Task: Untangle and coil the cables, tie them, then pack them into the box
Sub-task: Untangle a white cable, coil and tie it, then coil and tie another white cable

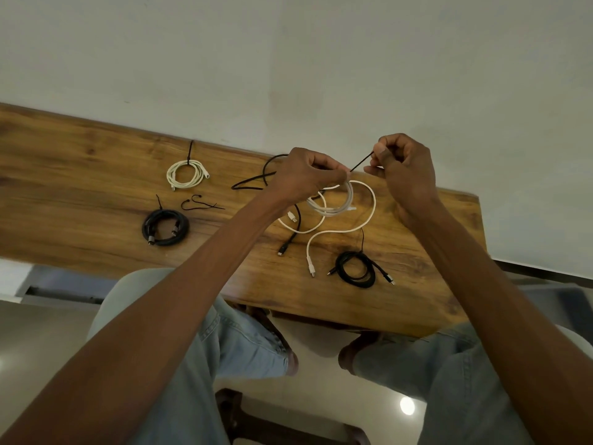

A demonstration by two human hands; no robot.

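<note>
My left hand (308,175) grips a coiled white cable (333,205) above the wooden table (80,175). My right hand (401,165) pinches the tail of a black zip tie (361,162) that runs from the coil up to its fingers. A loose white cable (359,226) and a loose black cable (290,239) lie under my hands. Tied coils rest on the table: a white one (186,175) at the back left, a black one (165,227) in front of it, and another black one (356,268) at the front right.
Spare black zip ties (200,203) lie between the two left coils. A white wall (288,59) rises right behind the table's far edge. My knees in light jeans (244,342) show below the front edge. No box is in view.
</note>
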